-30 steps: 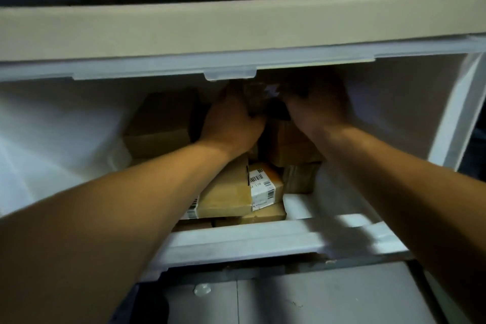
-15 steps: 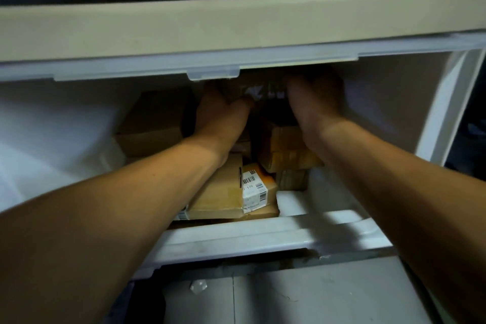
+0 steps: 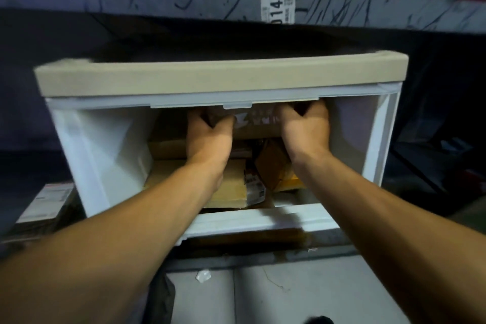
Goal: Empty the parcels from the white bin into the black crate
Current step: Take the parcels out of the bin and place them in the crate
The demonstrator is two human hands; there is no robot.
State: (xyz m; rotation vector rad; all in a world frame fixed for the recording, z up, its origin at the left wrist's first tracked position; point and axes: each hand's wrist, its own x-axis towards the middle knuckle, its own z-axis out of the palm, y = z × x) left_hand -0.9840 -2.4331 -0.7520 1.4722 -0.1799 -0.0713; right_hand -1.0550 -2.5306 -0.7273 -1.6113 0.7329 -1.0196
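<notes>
The white bin (image 3: 105, 155) with a beige top band stands on a low shelf, its front open. Both my arms reach inside. My left hand (image 3: 209, 137) and my right hand (image 3: 306, 129) grip the two ends of a brown cardboard parcel (image 3: 256, 126) high up under the bin's upper rim. Beneath it lie several more cardboard parcels (image 3: 231, 187), some with white barcode labels (image 3: 256, 189). My fingertips are hidden behind the parcel. The black crate is out of view.
A dark shelf beam with a label reading 0147 (image 3: 277, 6) runs above the bin. A labelled box (image 3: 47, 202) sits to the bin's left. Pale floor tiles (image 3: 263, 294) lie below, with a small scrap (image 3: 203, 275) on them.
The view has pulled back and up, so the whole bin and the shelf above show. My hands have spread apart to the ends of the top parcel.
</notes>
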